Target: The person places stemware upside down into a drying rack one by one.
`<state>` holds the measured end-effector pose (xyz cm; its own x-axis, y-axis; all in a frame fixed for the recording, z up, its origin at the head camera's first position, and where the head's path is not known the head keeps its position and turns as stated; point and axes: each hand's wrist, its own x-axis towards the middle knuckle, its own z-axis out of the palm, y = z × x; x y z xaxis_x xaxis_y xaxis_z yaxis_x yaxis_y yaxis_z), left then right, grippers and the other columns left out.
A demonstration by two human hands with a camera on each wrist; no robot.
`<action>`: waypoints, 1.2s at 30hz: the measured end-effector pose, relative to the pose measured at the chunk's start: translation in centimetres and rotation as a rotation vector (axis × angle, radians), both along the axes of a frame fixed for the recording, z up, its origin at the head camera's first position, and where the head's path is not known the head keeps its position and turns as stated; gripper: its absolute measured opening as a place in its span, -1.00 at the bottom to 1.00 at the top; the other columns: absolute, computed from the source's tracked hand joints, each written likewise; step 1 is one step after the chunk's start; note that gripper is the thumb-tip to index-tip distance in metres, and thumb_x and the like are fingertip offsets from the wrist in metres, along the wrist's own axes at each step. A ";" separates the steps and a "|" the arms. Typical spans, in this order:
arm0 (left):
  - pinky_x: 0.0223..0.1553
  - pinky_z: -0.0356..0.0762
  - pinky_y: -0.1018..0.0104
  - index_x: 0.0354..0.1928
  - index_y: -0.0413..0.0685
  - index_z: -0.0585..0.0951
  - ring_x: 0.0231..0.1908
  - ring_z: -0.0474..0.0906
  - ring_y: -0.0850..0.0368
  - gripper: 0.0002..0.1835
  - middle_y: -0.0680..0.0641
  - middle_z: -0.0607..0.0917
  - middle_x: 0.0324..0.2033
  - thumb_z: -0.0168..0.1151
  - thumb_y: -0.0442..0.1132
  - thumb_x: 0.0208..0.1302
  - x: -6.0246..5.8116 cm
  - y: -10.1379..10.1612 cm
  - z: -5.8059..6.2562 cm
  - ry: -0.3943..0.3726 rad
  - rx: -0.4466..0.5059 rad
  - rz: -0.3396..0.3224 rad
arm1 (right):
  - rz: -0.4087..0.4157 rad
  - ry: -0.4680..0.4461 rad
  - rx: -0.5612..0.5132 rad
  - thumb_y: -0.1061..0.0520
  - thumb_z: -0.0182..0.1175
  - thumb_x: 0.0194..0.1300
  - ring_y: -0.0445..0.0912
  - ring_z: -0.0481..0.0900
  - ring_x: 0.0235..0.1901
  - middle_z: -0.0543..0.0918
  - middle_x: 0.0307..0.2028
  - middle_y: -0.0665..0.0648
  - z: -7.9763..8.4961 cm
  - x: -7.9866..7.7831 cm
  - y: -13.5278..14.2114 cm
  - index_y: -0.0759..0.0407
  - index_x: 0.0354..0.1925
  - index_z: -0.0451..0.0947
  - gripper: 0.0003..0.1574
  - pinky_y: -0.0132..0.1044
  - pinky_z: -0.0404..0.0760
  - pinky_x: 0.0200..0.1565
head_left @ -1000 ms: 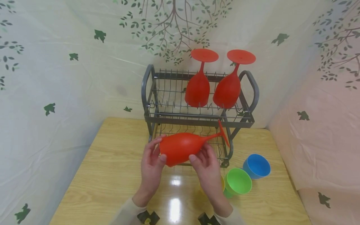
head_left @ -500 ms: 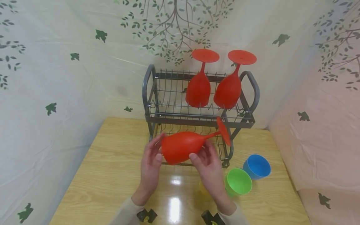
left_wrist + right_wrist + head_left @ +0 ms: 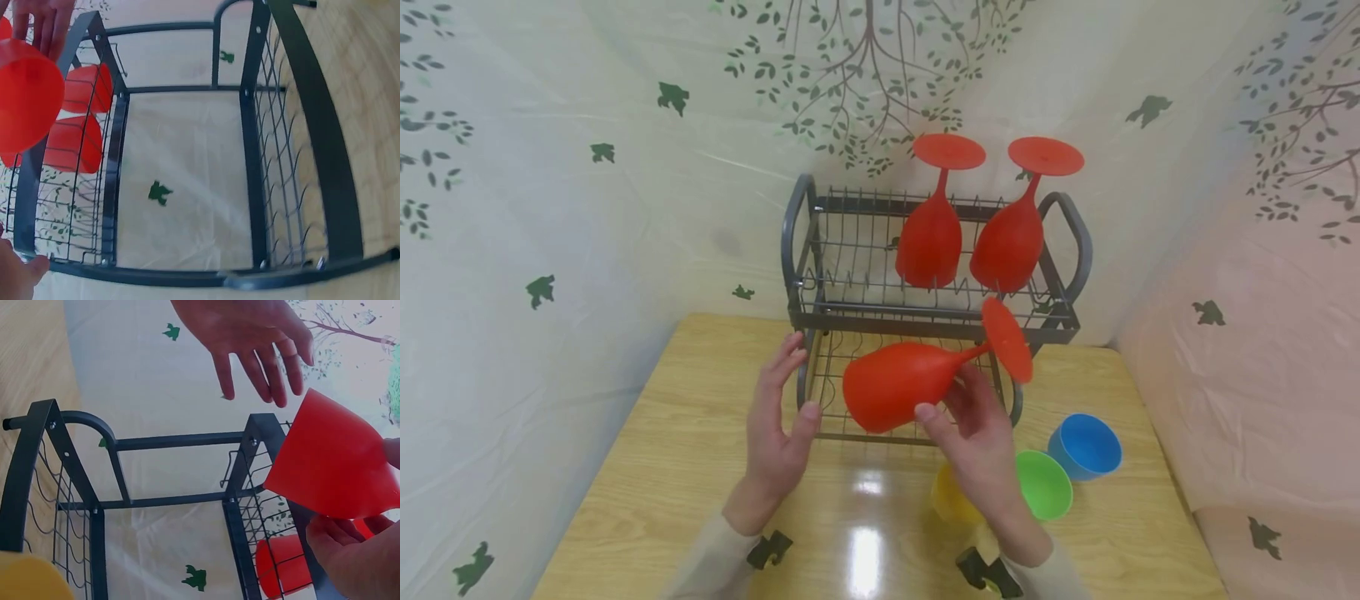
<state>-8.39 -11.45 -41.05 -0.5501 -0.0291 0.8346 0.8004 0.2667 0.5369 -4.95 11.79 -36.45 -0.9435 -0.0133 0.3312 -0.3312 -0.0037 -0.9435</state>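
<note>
A red plastic goblet lies sideways in the air before the rack, its foot up to the right. My right hand grips it at the narrow end of the bowl, thumb in front, fingers behind. My left hand is apart from it on the left, fingers straight; the right wrist view also shows that left hand with spread fingers. Two more red goblets, a left one and a right one, stand upside down on the upper tier of the dark dish rack.
A blue cup and a green cup stand on the wooden table at the right. A yellow cup is partly hidden by my right hand. Behind the rack hangs a leaf-patterned cloth.
My left hand has let go of the goblet's rim end and moved left. My right hand has carried the goblet slightly right and up, its foot turning more toward the camera.
</note>
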 end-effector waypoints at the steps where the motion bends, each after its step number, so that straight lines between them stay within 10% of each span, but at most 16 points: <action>1: 0.52 0.19 -0.04 0.30 -0.49 0.43 0.47 0.24 -0.31 -0.40 -0.46 0.41 0.38 0.05 -0.06 0.50 -0.1 -0.1 0.1 0.012 -0.023 0.028 | 0.000 0.005 0.009 0.37 0.26 0.33 0.01 0.56 0.29 0.55 0.28 0.15 0.1 0.0 0.1 0.24 0.40 0.33 -0.29 -0.22 0.61 0.20; 14: 0.53 0.13 -0.13 0.33 -0.51 0.42 0.51 0.19 -0.30 -0.32 -0.44 0.40 0.40 -0.02 0.06 0.58 -1.4 -1.4 1.2 0.119 -0.248 0.210 | -0.006 0.016 0.072 0.30 0.33 0.35 0.02 0.55 0.30 0.54 0.31 0.04 1.8 -0.2 0.9 0.07 0.42 0.34 -0.25 -0.20 0.62 0.20; 36: 0.53 -0.15 -0.35 0.60 -0.32 0.07 0.61 -0.11 -0.20 -0.11 -0.23 0.04 0.62 -0.33 0.30 0.59 -2.0 -1.9 1.2 -0.088 -0.549 0.374 | -0.019 0.112 0.086 0.28 0.34 0.34 0.03 0.53 0.30 0.54 0.31 0.05 4.9 -1.1 0.8 0.11 0.42 0.34 -0.25 -0.18 0.63 0.20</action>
<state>-10.41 -13.37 -39.89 -0.6523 0.1846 0.7352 0.5600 0.7710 0.3033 -6.09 12.55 -31.51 -0.9011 -0.0286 0.4327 -0.4336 0.0825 -0.8973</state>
